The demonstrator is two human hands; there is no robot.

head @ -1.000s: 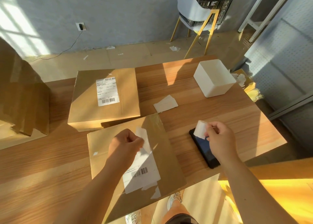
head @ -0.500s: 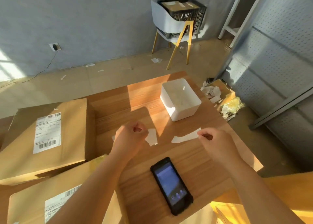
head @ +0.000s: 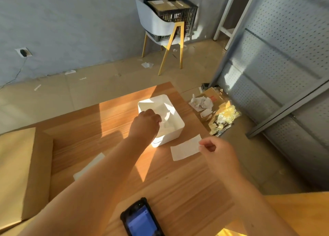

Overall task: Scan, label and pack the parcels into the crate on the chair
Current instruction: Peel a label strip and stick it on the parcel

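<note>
Over the bin (head: 180,127) the left hand (head: 146,122) pinches a scrap (head: 165,115), the right hand (head: 219,154) pinches a label (head: 185,149), and while parcels (head: 163,5) fill the crate (head: 189,14) on the chair (head: 154,28), another parcel (head: 16,164) waits on the table (head: 178,182).

**One camera, worn on my head**

A single wide-angle view looks out from my head, forward and steeply down across the wooden table (head: 178,182). It sits close to the work: both my forearms enter from the bottom edge, my left hand (head: 145,122) lands near the centre over the white bin (head: 170,137), and my right hand (head: 216,154), pinching a label (head: 185,149), lies just right of it. The handheld scanner (head: 142,219) is cut off by the bottom edge. Farther off, at the top of the frame, the chair (head: 151,25) with the crate (head: 187,14) stands against the grey wall (head: 71,22), small and well beyond the table's far end.
</note>
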